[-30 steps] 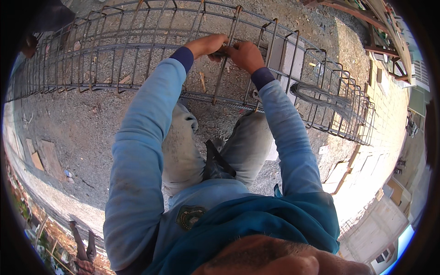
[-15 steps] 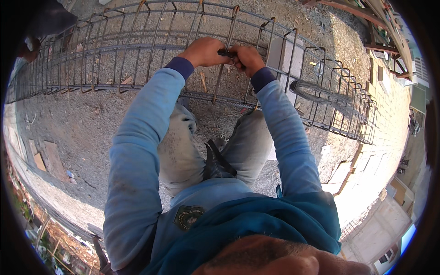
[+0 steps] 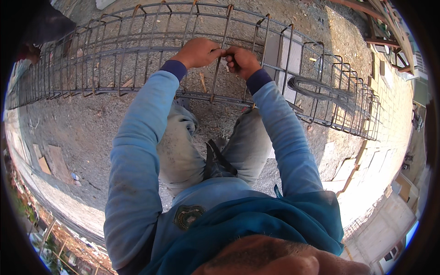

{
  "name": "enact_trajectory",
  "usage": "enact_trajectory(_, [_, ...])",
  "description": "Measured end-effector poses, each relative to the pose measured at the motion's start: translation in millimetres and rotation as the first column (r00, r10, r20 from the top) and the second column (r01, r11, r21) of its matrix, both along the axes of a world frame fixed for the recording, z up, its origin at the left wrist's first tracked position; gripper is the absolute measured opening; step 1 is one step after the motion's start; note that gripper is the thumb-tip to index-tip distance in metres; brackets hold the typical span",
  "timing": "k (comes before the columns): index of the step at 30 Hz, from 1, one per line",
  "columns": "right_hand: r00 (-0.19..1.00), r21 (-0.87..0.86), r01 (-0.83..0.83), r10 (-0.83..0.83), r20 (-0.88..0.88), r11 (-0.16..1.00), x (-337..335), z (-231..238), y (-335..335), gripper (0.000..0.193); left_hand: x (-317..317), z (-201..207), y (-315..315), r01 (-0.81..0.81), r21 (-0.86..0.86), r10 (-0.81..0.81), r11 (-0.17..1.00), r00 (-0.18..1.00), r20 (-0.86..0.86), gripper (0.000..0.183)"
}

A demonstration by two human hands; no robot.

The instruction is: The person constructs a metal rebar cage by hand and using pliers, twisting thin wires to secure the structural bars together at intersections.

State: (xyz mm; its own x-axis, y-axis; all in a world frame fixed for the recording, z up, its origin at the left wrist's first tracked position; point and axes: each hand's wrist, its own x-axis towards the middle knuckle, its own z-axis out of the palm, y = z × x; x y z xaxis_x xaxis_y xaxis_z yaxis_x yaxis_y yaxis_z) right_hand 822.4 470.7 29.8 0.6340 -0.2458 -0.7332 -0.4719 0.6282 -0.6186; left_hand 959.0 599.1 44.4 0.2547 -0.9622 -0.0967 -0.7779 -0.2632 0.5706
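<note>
A long cage of steel reinforcing bars (image 3: 156, 49) with square stirrups stretches across in front of my knees. My left hand (image 3: 197, 52) is closed at a crossing of a stirrup and a lengthwise bar, its fingertips pinched together. Just right of it, my right hand (image 3: 243, 62) is curled closed, its fingers almost touching the left fingertips. Whatever either hand grips is too small or hidden to make out. A loose coil of thin tie wire (image 3: 316, 89) lies on the right part of the cage.
A pale block (image 3: 295, 55) stands by the cage, right of my hands. Another person's hand (image 3: 31, 52) is near the cage's far left end. Timber framing (image 3: 389, 43) rises at upper right. Flat boards (image 3: 57, 158) lie on the gravel at left.
A dark object between my hands no longer shows there. My left hand has shifted slightly left, and my right hand has turned and curled slightly to the left.
</note>
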Motion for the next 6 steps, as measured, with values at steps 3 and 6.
enact_trajectory(3, [0.993,-0.229,0.068,-0.044,0.108,0.971,-9.4,-3.0,24.9,0.022,3.8,1.9,1.9,-0.031,0.064,0.044,0.997,0.976,-0.214,0.037])
enact_trajectory(6, [0.995,-0.866,-0.084,0.087,-0.048,0.492,-11.9,-26.9,42.0,0.025,7.3,4.0,1.5,-0.079,0.103,0.102,0.992,0.966,-0.237,0.037])
